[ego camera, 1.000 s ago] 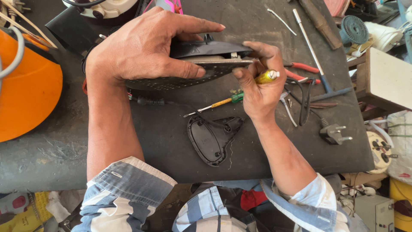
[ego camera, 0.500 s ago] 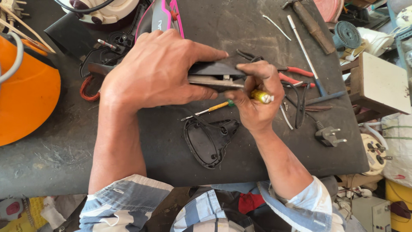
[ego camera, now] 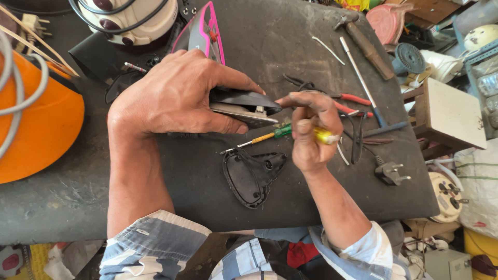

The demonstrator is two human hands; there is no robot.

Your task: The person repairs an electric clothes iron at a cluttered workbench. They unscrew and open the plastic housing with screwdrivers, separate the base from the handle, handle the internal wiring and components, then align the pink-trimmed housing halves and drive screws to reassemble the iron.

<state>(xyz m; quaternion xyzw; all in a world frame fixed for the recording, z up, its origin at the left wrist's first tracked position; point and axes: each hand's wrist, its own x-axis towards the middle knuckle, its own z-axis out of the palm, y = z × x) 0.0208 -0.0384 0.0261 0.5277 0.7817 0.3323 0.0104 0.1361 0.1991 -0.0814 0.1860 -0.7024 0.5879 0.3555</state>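
A black clothes iron is pressed flat under the left hand on the dark rubber mat, its steel soleplate edge showing. The yellow-and-green screwdriver is clasped in the closed right hand, tip pointing left. Just below lies a black plastic cover; red-handled pliers, a two-pin plug and a hammer crowd the right side.

A hammer lies at the far edge of the dark counter, near red-handled pliers. A black plug rests to the right, and an orange dome sits at the left.
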